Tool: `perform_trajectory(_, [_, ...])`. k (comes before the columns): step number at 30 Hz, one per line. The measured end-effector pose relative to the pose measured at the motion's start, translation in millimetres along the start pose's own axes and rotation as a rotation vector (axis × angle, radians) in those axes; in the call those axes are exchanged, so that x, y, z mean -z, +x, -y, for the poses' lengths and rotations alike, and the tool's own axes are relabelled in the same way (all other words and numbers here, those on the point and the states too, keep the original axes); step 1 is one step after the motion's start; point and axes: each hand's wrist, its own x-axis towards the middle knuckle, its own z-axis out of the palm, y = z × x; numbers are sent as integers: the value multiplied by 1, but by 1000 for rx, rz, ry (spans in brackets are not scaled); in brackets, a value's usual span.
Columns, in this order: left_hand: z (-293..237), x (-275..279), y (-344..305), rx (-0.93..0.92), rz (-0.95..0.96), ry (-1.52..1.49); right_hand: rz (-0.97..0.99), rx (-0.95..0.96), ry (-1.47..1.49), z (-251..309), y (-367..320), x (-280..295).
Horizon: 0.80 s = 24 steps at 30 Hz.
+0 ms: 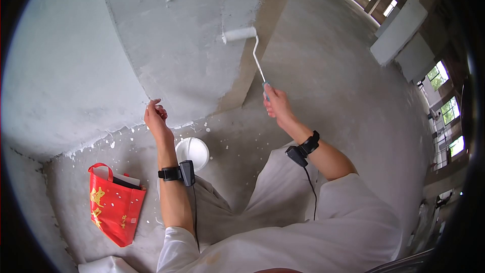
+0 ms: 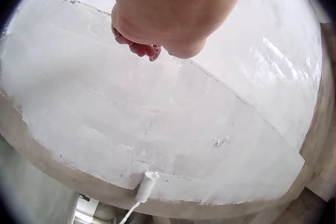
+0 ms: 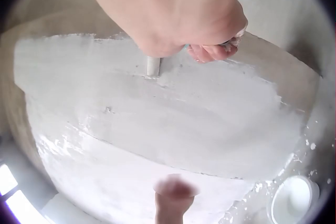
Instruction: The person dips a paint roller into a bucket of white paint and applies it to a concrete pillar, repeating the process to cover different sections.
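In the head view a paint roller [image 1: 239, 34] lies against the grey coated wall face [image 1: 172, 35] close to its right edge. The right hand [image 1: 277, 103] grips its blue handle, fingers curled round it. My left hand [image 1: 157, 115] is held near the wall's lower part with its fingers bent, and no object shows in it. In the left wrist view the roller [image 2: 147, 186] appears low in the frame, well away from the left hand [image 2: 157, 29]. The right wrist view shows part of the roller [image 3: 153, 66] beyond the right hand [image 3: 189, 29].
A white bucket [image 1: 192, 153] stands on the paint-spotted floor [image 1: 227, 136] below the wall, between the forearms. A red bag [image 1: 117, 204] with things inside is at the left. Bare brown wall edge [image 1: 275, 5] borders the coating. Pillars and windows [image 1: 437, 76] are far right.
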Motion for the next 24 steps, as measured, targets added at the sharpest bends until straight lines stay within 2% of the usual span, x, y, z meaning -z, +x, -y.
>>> perform_trajectory(3, [1, -2, -3, 26, 17, 2, 61, -107, 16, -15, -5, 7])
perform_trajectory(7, [3, -5, 0, 48, -37, -9, 72, -154, -69, -19, -13, 6])
perform_trajectory(9, [0, -3, 1, 24, -39, -21, 198, -152, -350, -22, -16, 5])
perform_trajectory(10, [-1, 0, 1, -3, -26, -34, 228, -190, -352, -27, -16, 0])
perform_trajectory(12, [-7, 1, 1, -37, -26, -34, 368, 26, -654, -40, -9, -12])
perform_trajectory(13, [-10, 0, -1, -44, -34, -27, 397, -7, -642, -52, -4, -19])
perform_trajectory(15, [-14, 3, -3, -42, -49, -1, 551, 278, -909, -69, 7, -37])
perform_trajectory(16, [-17, 5, -3, -46, -42, -4, 559, 405, -1015, -70, 3, -48])
perform_trajectory(17, [-19, 7, -3, -40, -51, 19, 573, 391, -998, -72, 3, -59])
perform_trajectory(19, [-21, 8, -4, -57, -56, 19, 731, 207, -1270, -75, 6, -77])
perform_trajectory(22, [-31, 14, -8, -65, -74, 32, 712, 204, -1278, -61, -12, -91])
perform_trajectory(24, [-33, 22, -8, -74, -87, 52, 718, 222, -1308, -74, -5, -95])
